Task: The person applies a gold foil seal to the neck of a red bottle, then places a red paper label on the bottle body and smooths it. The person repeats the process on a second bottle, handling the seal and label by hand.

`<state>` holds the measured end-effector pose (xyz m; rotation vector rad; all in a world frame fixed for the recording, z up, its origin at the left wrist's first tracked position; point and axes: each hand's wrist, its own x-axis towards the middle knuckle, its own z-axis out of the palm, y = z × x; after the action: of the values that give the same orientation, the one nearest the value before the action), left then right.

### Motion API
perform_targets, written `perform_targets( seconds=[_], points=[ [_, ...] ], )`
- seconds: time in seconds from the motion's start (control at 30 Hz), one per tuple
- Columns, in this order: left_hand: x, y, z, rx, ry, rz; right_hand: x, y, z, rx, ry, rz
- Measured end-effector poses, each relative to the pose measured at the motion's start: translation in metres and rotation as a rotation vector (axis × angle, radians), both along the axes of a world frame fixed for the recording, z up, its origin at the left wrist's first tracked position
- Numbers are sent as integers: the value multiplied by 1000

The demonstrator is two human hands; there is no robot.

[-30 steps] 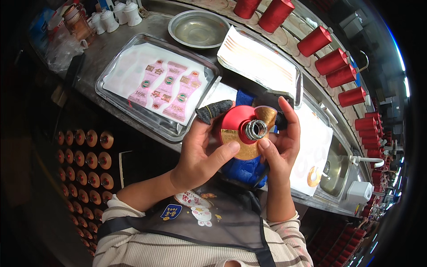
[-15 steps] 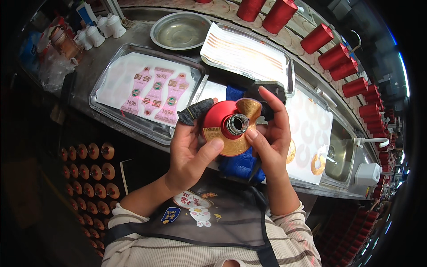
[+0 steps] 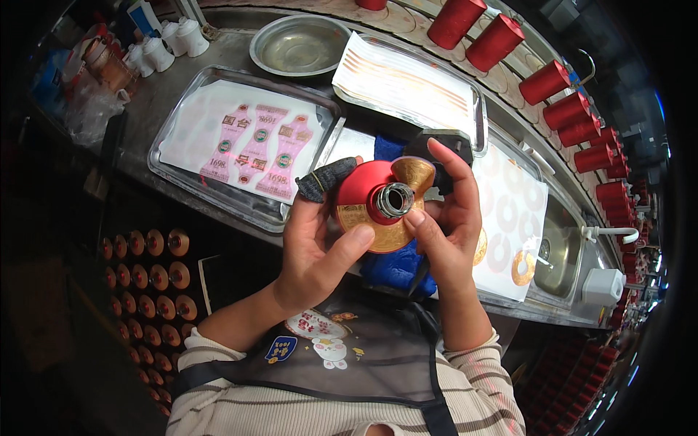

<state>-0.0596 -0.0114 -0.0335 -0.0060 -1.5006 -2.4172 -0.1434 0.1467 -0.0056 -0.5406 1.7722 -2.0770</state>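
The red bottle is held between both hands, neck toward the camera. The left hand is closed round its left side, the thumb laid under the gold label and a dark-sleeved finger hooked over the top. The right hand is closed on the right side, a fingertip pressed just beside the silver neck and the other fingers spread up past the gold label's upper flap.

It is judged that the label could be set crooked or creased if the pressing finger slides before the edge is down, since the shoulder is curved and smooth. The bottle could also be twisted out of the hold, as it is gripped mostly by fingertips; it would then drop onto the blue cloth just below.

The bottle sits centred between the palms, above the near edge of the bench. Farther left lies a tray of pink labels; far behind it a steel bowl; to the right a sheet of gold rings; red bottles line the far right
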Motion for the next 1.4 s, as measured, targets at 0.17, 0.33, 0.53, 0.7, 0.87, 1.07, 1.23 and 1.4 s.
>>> perform_targets(
  seconds=[0.17,0.33,0.53,0.7,0.87,1.07,1.23,1.4],
  points=[
    [0,-2,0,-1,9,-17,0,-1,-4,-8,5,-16],
    [3,4,-1,24,43,36,3,-2,2,34,13,-37],
    [22,-2,-23,-892,217,433,4,-2,-5,50,94,-39],
    [2,-20,-26,-900,196,476,4,-3,-5,65,124,-57],
    [12,-19,-24,-1069,222,524,2,-2,-8,41,108,-24],
    [25,-2,-13,-1153,184,518,3,-7,-6,-11,64,-20],
    [21,19,-3,-1326,140,548,0,-4,0,21,64,-13],
    [21,22,-7,-1231,180,488,-13,-5,3,56,78,26]
  ],
)
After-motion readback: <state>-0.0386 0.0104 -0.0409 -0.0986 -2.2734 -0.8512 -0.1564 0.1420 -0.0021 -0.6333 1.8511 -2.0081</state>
